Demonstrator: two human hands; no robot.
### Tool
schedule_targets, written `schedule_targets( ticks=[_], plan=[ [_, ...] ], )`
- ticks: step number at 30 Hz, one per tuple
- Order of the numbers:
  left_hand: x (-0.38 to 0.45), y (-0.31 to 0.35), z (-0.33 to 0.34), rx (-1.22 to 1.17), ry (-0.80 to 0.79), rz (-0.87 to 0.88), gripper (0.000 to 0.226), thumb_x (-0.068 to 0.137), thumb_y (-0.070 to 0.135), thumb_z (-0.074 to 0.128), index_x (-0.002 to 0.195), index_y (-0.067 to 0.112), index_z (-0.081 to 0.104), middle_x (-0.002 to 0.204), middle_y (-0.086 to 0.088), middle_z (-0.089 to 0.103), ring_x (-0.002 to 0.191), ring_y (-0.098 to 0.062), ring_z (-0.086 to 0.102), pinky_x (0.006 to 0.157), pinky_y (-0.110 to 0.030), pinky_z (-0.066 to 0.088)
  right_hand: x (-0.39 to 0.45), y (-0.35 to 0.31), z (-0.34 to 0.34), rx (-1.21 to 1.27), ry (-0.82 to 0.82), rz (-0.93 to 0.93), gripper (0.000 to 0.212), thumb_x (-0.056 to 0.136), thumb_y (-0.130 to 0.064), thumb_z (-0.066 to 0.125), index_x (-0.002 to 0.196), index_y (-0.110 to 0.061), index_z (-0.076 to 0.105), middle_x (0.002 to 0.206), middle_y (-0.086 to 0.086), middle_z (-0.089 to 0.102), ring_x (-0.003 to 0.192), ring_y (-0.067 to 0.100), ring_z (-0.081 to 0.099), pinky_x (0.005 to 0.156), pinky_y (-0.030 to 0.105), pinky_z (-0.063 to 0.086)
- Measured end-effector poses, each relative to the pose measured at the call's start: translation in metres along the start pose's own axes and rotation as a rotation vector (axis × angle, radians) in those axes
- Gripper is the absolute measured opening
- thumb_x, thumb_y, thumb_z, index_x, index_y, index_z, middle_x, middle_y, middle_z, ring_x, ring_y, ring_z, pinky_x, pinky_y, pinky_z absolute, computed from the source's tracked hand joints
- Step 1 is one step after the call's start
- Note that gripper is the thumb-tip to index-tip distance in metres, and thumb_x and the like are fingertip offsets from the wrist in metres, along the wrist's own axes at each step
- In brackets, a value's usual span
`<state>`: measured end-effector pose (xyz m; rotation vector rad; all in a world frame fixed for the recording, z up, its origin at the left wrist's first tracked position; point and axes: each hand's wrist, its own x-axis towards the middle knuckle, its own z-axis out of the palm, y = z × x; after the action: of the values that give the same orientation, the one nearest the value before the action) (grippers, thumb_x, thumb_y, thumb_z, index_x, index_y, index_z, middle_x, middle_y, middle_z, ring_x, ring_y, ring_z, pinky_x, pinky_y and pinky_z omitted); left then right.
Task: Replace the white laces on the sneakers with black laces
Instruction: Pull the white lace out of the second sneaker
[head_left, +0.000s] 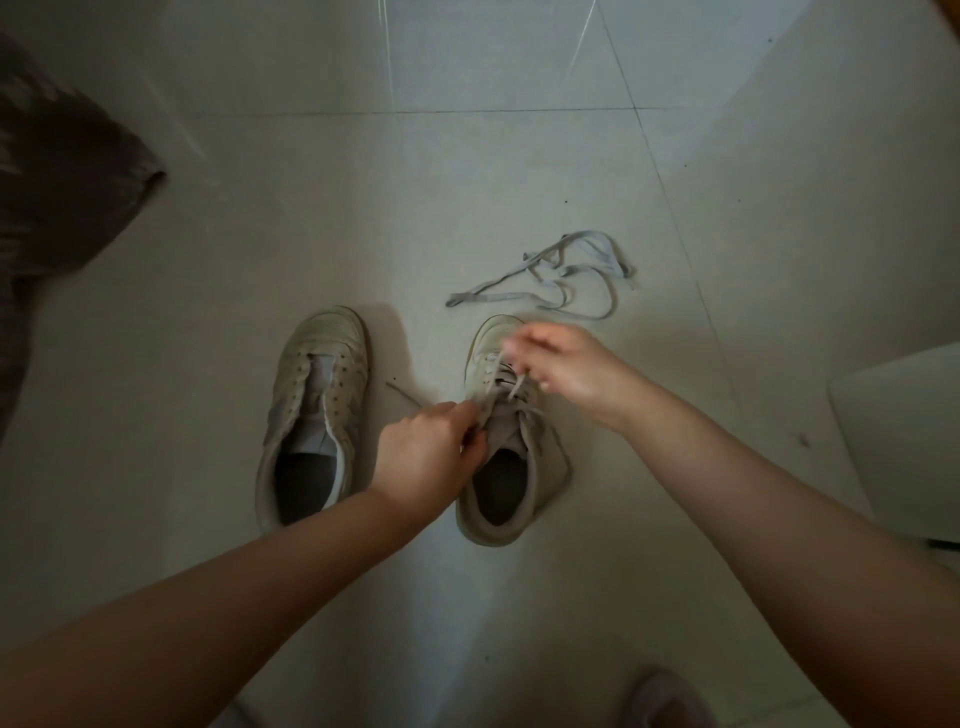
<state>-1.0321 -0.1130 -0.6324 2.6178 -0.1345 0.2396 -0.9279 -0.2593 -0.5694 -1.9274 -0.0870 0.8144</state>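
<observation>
Pinching the white flat lace (511, 382) on the right pale leather sneaker (511, 452) standing beside its unlaced twin (317, 410), both the left hand (426, 457) and right hand (561, 364) risk jamming it in an eyelet by yanking.

Right hand's fingers (519, 340) motion-blurred

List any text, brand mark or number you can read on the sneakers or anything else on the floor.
None legible.
Left sneaker: no marking shows.
Right sneaker: tongue patch blurred, partly hidden by the right hand.
Loose white lace, tile floor: plain.
</observation>
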Motion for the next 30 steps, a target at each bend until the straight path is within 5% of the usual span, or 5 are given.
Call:
schedule_targets(
  ticks=[2, 11, 18, 24, 30],
  plan=[
    [-0.002, -0.001, 0.000, 0.019, 0.002, -0.003, 0.023, 0.080, 0.035, 0.046, 0.066, 0.019, 0.053, 0.056, 0.004, 0.055, 0.043, -0.017, 0.051, 0.035, -0.025, 0.038, -0.005, 0.003, -0.015, 0.217, 0.069, 0.043, 0.020, 0.096, -0.019, 0.053, 0.078, -0.017, 0.062, 0.065, -0.006, 0.056, 0.055, 0.006, 0.040, 0.047, 0.014, 0.033],
    [-0.001, 0.000, 0.000, 0.044, -0.009, 0.046, 0.027, 0.081, 0.039, 0.042, 0.069, 0.018, 0.055, 0.060, 0.004, 0.058, 0.045, -0.018, 0.055, 0.036, -0.024, 0.036, -0.003, -0.003, 0.003, -0.737, -0.148, 0.011, 0.024, 0.089, -0.039, 0.062, 0.074, -0.021, 0.063, 0.057, -0.008, 0.050, 0.055, 0.003, 0.046, 0.057, 0.024, 0.036],
    [-0.001, -0.002, -0.001, 0.017, -0.055, 0.028, 0.030, 0.083, 0.040, 0.038, 0.070, 0.018, 0.054, 0.063, 0.004, 0.057, 0.048, -0.020, 0.055, 0.038, -0.027, 0.043, -0.009, -0.006, -0.019, 0.356, -0.018, -0.040, 0.024, 0.096, -0.018, 0.050, 0.074, -0.017, 0.060, 0.072, 0.000, 0.055, 0.062, 0.008, 0.047, 0.056, 0.016, 0.036],
    [0.000, -0.002, 0.001, 0.034, -0.046, 0.043, 0.029, 0.083, 0.040, 0.038, 0.073, 0.018, 0.055, 0.063, 0.003, 0.058, 0.047, -0.019, 0.055, 0.037, -0.028, 0.043, -0.010, -0.008, -0.003, -0.471, -0.140, 0.183, 0.052, 0.093, -0.057, 0.042, 0.076, -0.014, 0.066, 0.053, -0.003, 0.061, 0.045, 0.010, 0.053, 0.062, 0.026, 0.045],
    [0.001, 0.000, 0.000, 0.077, -0.022, 0.102, 0.029, 0.081, 0.037, 0.040, 0.072, 0.017, 0.059, 0.059, 0.004, 0.058, 0.044, -0.018, 0.055, 0.035, -0.023, 0.037, -0.010, -0.005, 0.011, -0.746, 0.162, -0.021, 0.044, 0.084, -0.061, 0.054, 0.082, -0.019, 0.066, 0.083, -0.007, 0.067, 0.083, 0.013, 0.061, 0.070, 0.028, 0.045]
  ],
)
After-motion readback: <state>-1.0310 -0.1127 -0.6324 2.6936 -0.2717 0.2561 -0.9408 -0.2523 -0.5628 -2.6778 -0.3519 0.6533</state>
